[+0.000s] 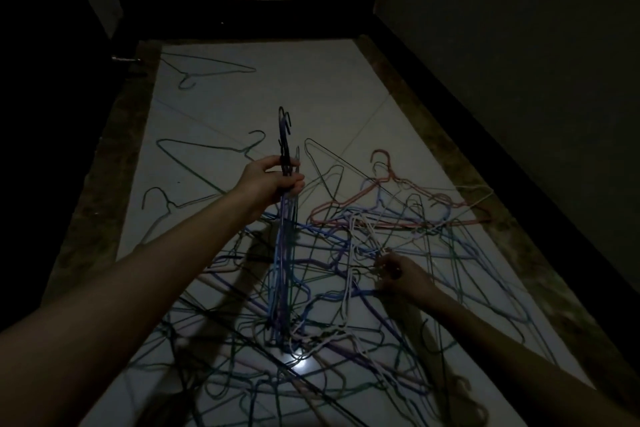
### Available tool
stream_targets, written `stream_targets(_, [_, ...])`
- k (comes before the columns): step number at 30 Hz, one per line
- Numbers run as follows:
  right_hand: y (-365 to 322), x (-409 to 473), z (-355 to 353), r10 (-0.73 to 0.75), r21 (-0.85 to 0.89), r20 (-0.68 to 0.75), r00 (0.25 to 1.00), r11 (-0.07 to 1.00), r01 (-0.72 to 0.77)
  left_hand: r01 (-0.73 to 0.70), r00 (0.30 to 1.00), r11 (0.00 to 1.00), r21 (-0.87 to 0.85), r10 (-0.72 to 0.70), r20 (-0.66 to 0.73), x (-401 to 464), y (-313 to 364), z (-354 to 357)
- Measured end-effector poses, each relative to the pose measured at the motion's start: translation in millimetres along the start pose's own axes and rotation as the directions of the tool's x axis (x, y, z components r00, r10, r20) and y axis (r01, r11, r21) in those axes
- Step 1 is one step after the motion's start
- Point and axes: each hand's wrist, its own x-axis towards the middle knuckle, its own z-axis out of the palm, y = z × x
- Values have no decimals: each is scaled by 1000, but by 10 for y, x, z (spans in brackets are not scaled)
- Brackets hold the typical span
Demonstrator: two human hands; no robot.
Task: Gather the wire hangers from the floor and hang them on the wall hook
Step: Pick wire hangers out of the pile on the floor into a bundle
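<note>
Wire hanger bundle clenched upright in left hand grip — right hand pinching white hanger amid tangled pile.

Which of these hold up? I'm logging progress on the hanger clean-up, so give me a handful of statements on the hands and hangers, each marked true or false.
1. The left hand grips a bunch of hangers by the necks, hooks upward. True.
2. The right hand is raised clear of the pile. False: it is down in the tangled pile, fingers among the wires.
3. A red hanger lies at the pile's far edge. True.
4. Every hanger is off the floor. False: many remain, including three green hangers lying apart at the far left.
5. The wall hook is in view. False: none can be made out.
</note>
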Motion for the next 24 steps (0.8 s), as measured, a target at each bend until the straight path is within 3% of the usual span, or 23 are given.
stream_targets(11, [-191, 35, 112, 13, 124, -157, 988, 992, 7, 6, 1000, 998, 57, -7, 7, -3, -50, -17])
stream_targets(14, [-358, 73, -54, -46, 123, -243, 969, 989, 78, 8, 1000, 998, 69, -7, -14, -7, -32, -77])
stream_targets(18, [-655, 31, -274, -97, 280, -309, 946, 941, 188, -12, 999, 998, 68, 14, -30, -24, 21, -118])
stream_targets(24, [-1148, -71, -492, -183, 432, -291, 939, 851, 300, -21, 999, 999, 37, 23, -37, -96, 136, -128])
